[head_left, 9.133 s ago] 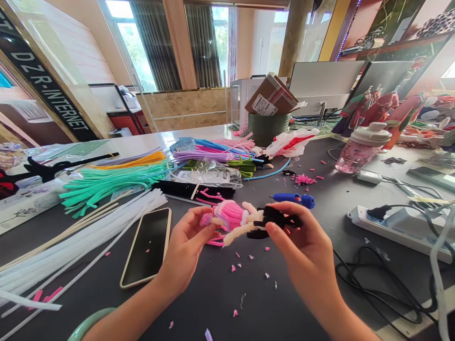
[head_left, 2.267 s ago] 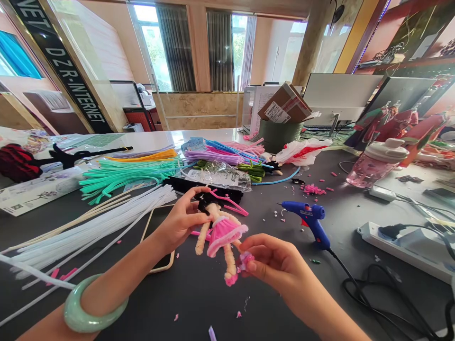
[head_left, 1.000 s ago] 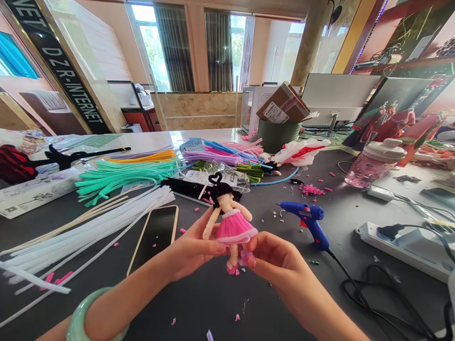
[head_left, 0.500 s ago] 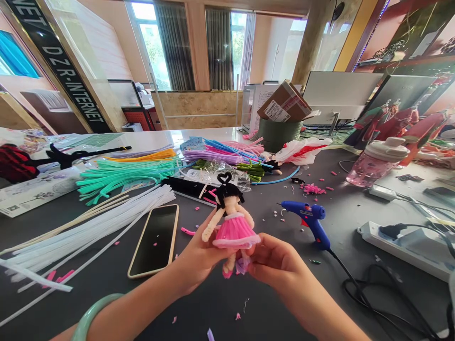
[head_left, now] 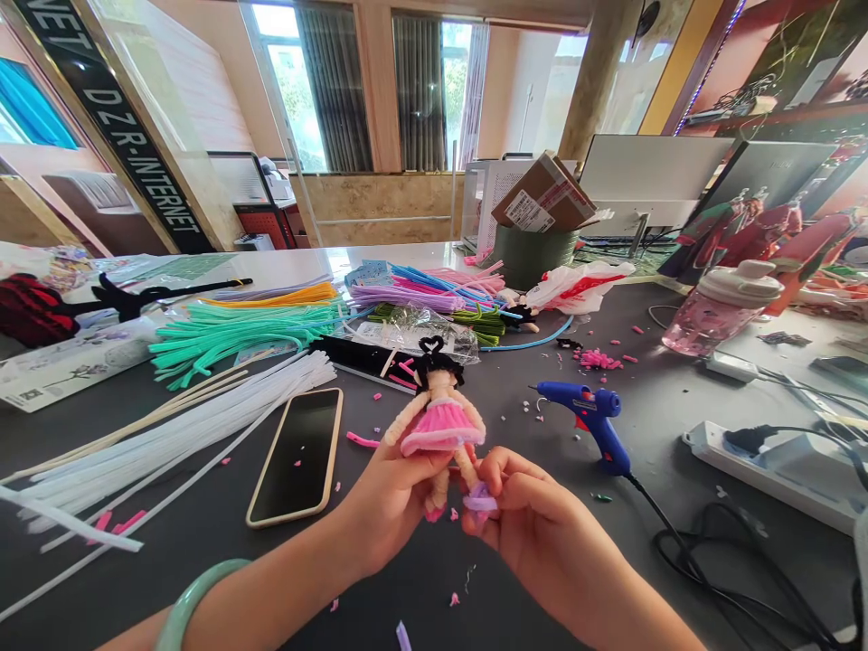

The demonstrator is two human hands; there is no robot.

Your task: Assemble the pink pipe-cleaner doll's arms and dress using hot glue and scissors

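A pipe-cleaner doll (head_left: 444, 420) with black hair, a heart-shaped loop on its head and a pink skirt is held over the dark table. My left hand (head_left: 386, 511) is closed around its body and skirt from the left side. My right hand (head_left: 535, 515) pinches a small purple fuzzy piece (head_left: 479, 500) at the foot of one doll leg. The other foot is pink and hangs by my left fingers. A blue hot glue gun (head_left: 589, 420) lies to the right of my right hand, and a phone (head_left: 297, 457) lies left of my left hand.
Bundles of white pipe cleaners (head_left: 203, 434) and green pipe cleaners (head_left: 231, 334) lie at the left. Pink scraps (head_left: 598, 359) are scattered about. A pink bottle (head_left: 722, 312) and a power strip (head_left: 773, 475) stand at the right. A cardboard box (head_left: 542, 194) tops a dark bin (head_left: 535, 256).
The doll has tipped back and its skirt has risen, showing more of the legs. My right hand has shifted slightly, and the purple piece is now in fuller view.
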